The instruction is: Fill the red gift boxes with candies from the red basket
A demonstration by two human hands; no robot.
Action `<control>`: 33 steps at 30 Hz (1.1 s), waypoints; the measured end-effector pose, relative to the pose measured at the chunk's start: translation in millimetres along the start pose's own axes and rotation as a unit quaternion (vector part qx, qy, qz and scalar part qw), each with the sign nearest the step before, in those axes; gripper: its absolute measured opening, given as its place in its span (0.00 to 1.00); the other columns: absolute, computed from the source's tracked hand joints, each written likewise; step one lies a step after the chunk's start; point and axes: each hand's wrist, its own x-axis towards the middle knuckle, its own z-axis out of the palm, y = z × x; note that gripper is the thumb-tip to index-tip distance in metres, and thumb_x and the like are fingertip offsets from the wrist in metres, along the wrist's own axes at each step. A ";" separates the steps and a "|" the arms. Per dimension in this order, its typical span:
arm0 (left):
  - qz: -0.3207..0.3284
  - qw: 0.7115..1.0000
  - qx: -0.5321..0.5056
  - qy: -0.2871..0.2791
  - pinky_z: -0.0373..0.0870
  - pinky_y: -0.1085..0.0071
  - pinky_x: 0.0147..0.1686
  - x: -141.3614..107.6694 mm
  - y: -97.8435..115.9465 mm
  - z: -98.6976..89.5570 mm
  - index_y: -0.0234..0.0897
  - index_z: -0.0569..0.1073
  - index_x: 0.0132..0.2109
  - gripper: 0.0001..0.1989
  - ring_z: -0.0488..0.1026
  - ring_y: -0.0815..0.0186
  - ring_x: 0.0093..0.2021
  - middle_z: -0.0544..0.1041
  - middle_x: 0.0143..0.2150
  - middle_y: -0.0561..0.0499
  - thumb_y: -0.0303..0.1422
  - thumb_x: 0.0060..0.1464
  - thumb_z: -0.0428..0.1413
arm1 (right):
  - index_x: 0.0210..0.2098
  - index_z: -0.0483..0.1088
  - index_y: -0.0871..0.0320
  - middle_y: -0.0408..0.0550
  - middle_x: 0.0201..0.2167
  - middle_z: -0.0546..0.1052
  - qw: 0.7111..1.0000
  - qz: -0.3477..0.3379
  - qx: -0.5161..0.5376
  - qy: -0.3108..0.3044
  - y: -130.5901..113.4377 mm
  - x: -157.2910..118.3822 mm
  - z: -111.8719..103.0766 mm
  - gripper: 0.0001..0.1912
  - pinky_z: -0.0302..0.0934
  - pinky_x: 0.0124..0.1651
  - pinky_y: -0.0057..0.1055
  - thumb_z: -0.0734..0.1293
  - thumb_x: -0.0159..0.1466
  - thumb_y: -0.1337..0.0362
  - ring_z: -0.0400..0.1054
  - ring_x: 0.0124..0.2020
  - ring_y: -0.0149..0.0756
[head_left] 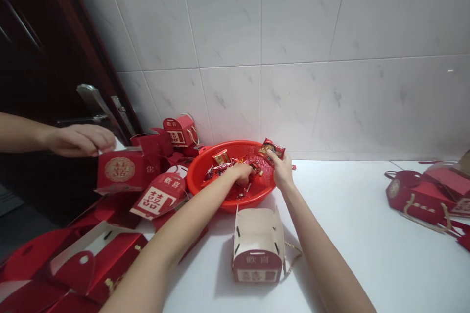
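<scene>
A red plastic colander basket [230, 202] holds several wrapped sweets [220, 170] in red and gold. My left hand [242, 174] is down inside it among the sweets, fingers curled; what they grip is hidden. Over the basket's right rim, my right hand [282, 170] is closed on a red snack packet [270, 148]. Between my forearms stands a gift box [258, 239] with a pale inside, a red printed front and a rope handle, its lid open.
At left, another person's hand [82, 139] holds a red gift box [121, 170]. Several red boxes [110, 249] are piled below it. More red boxes [422, 195] lie at the right of the white table [352, 225]. A tiled wall [312, 98] rises behind.
</scene>
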 end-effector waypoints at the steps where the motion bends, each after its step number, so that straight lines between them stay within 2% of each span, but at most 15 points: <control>1: -0.009 1.000 -0.005 -0.006 0.72 0.71 0.40 0.8 -2.3 0.4 0.41 0.80 0.39 0.21 0.78 0.59 0.36 0.82 0.34 0.50 0.25 0.32 0.66 | 0.35 0.73 0.58 0.45 0.32 0.80 1.000 -0.001 0.002 0.001 0.2 0.2 0.0 0.16 0.70 0.45 0.39 0.76 0.51 0.57 0.75 0.36 0.39; 8: -0.043 0.998 -0.023 -0.028 0.72 0.72 0.36 -2.2 -1.7 -2.3 0.38 0.80 0.40 0.19 0.79 0.57 0.36 0.83 0.36 0.46 0.22 0.36 0.63 | 0.34 0.73 0.58 0.44 0.32 0.80 1.000 0.005 0.009 0.006 1.1 1.2 -0.2 0.16 0.70 0.46 0.39 0.76 0.50 0.59 0.75 0.36 0.39; 12: -0.051 0.998 -0.025 -0.023 0.72 0.73 0.35 -6.6 0.6 -9.0 0.37 0.78 0.47 0.22 0.80 0.57 0.39 0.83 0.43 0.45 0.22 0.41 0.62 | 0.34 0.73 0.58 0.44 0.32 0.80 1.000 -0.001 0.013 0.010 0.9 0.5 0.8 0.16 0.70 0.46 0.39 0.76 0.49 0.59 0.75 0.36 0.39; 16: -0.059 0.998 -0.013 0.010 0.73 0.73 0.43 -10.0 1.5 -13.5 0.42 0.74 0.55 0.28 0.79 0.56 0.49 0.80 0.53 0.45 0.27 0.45 0.63 | 0.34 0.72 0.58 0.44 0.32 0.80 1.000 -0.003 0.007 0.008 0.7 -0.2 1.2 0.16 0.70 0.45 0.39 0.76 0.50 0.58 0.75 0.36 0.39; 19: -0.075 0.996 0.013 0.036 0.72 0.69 0.49 -13.0 4.7 -15.5 0.43 0.71 0.58 0.28 0.77 0.55 0.54 0.78 0.56 0.44 0.30 0.49 0.63 | 0.34 0.72 0.58 0.45 0.33 0.80 1.000 -0.002 0.002 0.004 0.8 -0.3 0.8 0.16 0.70 0.45 0.39 0.76 0.50 0.58 0.75 0.36 0.39; 23: -0.118 0.988 0.061 0.080 0.71 0.59 0.54 -16.4 13.4 -20.6 0.38 0.66 0.62 0.27 0.74 0.50 0.58 0.76 0.57 0.35 0.29 0.56 0.58 | 0.33 0.72 0.58 0.44 0.32 0.80 1.000 -0.008 -0.009 0.009 1.1 -0.3 0.2 0.16 0.70 0.44 0.38 0.76 0.49 0.57 0.74 0.36 0.39; 25: -0.135 0.984 0.078 0.091 0.70 0.56 0.55 -16.5 17.1 -22.8 0.36 0.69 0.60 0.22 0.73 0.48 0.59 0.76 0.56 0.33 0.29 0.58 0.56 | 0.32 0.71 0.58 0.44 0.31 0.79 1.000 -0.014 -0.016 0.011 1.2 -0.5 0.3 0.16 0.70 0.43 0.38 0.76 0.49 0.57 0.74 0.36 0.39; 28: -0.143 0.983 0.084 0.074 0.71 0.56 0.55 -13.2 18.6 -20.8 0.35 0.76 0.51 0.17 0.75 0.46 0.57 0.78 0.52 0.33 0.33 0.54 0.61 | 0.33 0.71 0.58 0.44 0.31 0.79 1.000 -0.022 -0.019 0.010 1.7 -0.9 1.3 0.16 0.70 0.42 0.38 0.75 0.50 0.56 0.74 0.35 0.39; 30: -0.139 0.986 0.077 0.049 0.72 0.57 0.54 -8.9 16.7 -15.2 0.36 0.79 0.47 0.20 0.76 0.45 0.54 0.80 0.48 0.34 0.34 0.46 0.67 | 0.34 0.71 0.58 0.44 0.31 0.79 1.000 -0.025 -0.015 0.007 2.2 -1.2 2.4 0.17 0.70 0.42 0.38 0.75 0.50 0.56 0.74 0.35 0.39; 33: -0.119 0.991 0.054 0.017 0.73 0.55 0.52 -1.1 10.4 -4.5 0.37 0.81 0.42 0.25 0.78 0.43 0.51 0.82 0.43 0.36 0.29 0.31 0.72 | 0.34 0.70 0.57 0.44 0.31 0.79 0.999 -0.031 -0.014 0.005 2.7 -1.6 3.4 0.17 0.70 0.42 0.38 0.75 0.50 0.56 0.74 0.35 0.39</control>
